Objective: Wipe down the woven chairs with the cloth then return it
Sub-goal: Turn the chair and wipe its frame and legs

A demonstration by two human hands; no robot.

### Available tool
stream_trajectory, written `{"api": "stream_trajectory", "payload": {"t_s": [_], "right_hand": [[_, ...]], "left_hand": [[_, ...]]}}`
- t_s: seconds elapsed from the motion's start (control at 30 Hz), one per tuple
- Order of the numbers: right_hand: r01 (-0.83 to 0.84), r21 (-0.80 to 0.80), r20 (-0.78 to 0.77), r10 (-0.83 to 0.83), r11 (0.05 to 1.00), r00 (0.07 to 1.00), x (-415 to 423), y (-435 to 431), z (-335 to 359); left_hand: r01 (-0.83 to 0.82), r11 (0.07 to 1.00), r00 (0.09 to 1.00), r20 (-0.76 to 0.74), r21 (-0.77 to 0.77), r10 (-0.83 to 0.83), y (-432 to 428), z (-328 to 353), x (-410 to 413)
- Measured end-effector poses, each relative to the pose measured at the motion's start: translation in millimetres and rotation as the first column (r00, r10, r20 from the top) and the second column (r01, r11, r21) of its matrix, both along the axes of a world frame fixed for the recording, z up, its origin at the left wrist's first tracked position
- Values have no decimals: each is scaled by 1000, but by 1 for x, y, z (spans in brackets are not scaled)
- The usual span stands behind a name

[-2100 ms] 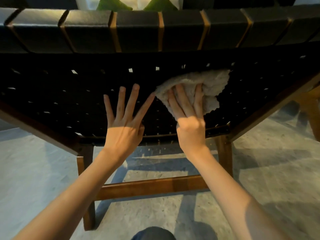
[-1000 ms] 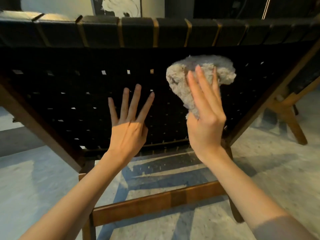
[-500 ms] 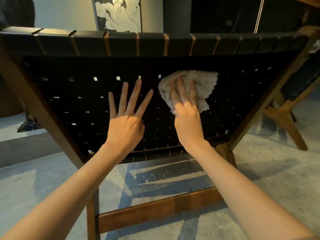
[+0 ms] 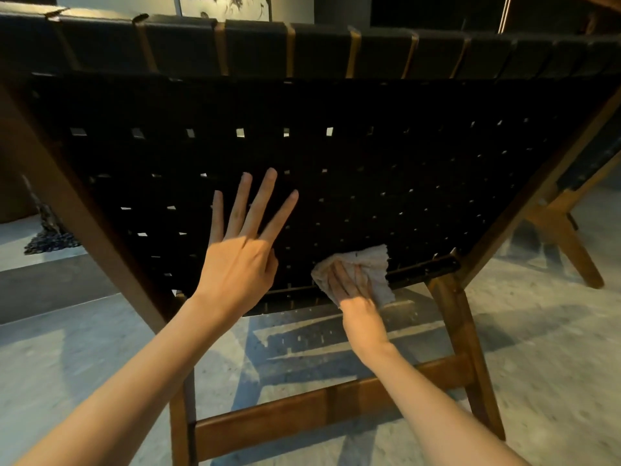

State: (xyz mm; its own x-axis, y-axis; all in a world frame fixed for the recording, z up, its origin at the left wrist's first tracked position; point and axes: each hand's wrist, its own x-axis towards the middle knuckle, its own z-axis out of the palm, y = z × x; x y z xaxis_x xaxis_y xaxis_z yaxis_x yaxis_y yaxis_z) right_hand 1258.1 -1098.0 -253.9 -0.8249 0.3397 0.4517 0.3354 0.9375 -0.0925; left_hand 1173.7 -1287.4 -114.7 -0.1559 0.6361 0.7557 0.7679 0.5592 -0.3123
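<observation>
Pressing a pale cloth (image 4: 375,261) flat against the lowest stretch of a chair's black woven panel (image 4: 386,169), a person's right hand (image 4: 354,297) works with straight fingers laid close together on the fabric, right at the panel's bottom edge. The cloth sits just above and to the left of the dark lower rail (image 4: 425,269), and its bottom corner hangs past the edge of the weave over open air. The right-side wooden leg (image 4: 462,334) stands near it, with a short gap of rail between. The left hand (image 4: 238,264) is held up in front of the weave, near the panel's middle, with fingers straight and fanned apart and holding nothing; whether the palm actually touches the straps cannot be told. The two hands are near each other but apart. Above and to either side of them the weave runs wide, up to the strap-wrapped top rail (image 4: 255,48) and out to the slanted wooden side frame (image 4: 77,210) on the left. Below the panel, pale stone floor (image 4: 100,358) lies open between the legs, crossed low down by a wooden stretcher bar (image 4: 302,415) and by the chair's patterned shadow. A second chair (image 4: 568,227) stands to the right, well apart, with bare floor between. A dark object (image 4: 47,230) sits on the floor at far left, beyond the frame, and a painting (image 4: 225,6) shows on the wall behind the top rail.
</observation>
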Motion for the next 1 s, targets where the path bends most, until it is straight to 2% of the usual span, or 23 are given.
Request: {"api": "stream_trajectory", "payload": {"t_s": [0.07, 0.17, 0.23, 0.27, 0.33, 0.4, 0.5, 0.57, 0.6, 0.77, 0.9, 1.0], "right_hand": [[3, -50, 34, -1, 999, 999, 4, 4, 2], [99, -182, 84, -85, 978, 993, 21, 4, 24], [69, -211, -37, -79, 975, 996, 35, 0, 42], [2, -194, -171, -36, 981, 985, 43, -3, 48], [-142, -78, -452, 92, 987, 887, 61, -17, 59], [-212, 68, -658, 204, 975, 725, 75, -35, 75], [-262, 163, -802, 282, 951, 527, 78, -54, 123], [-264, 222, -825, 325, 939, 463, 72, -63, 159], [-248, 234, -821, 328, 940, 467, 68, -65, 174], [-160, 158, -751, 224, 974, 621, 36, -80, 206], [-69, 257, -764, 246, 964, 597, 21, -79, 195], [-31, 293, -722, 242, 956, 648, 12, -71, 167]], "left_hand": [[-8, 1000, 1000, 13, -18, 8, -2, -4, -1], [-20, 999, 999, 38, -29, 22, -6, -6, 1], [-16, 1000, 997, 75, -16, 17, -9, -5, 5], [-11, 1000, 996, 89, -3, 11, -10, -5, 8], [-2, 999, 995, 98, 34, -1, -14, -3, 11], [-8, 998, 997, 81, 62, 3, -17, 0, 13], [-32, 995, 997, 70, 93, 25, -20, 9, 16], [-49, 993, 996, 76, 110, 41, -21, 15, 17], [-57, 992, 996, 81, 116, 47, -22, 18, 18], [-99, 987, 985, 152, 125, 79, -22, 25, 18], [-106, 991, 981, 174, 85, 90, -24, 21, 13], [-96, 994, 981, 176, 60, 84, -25, 12, 8]]}}
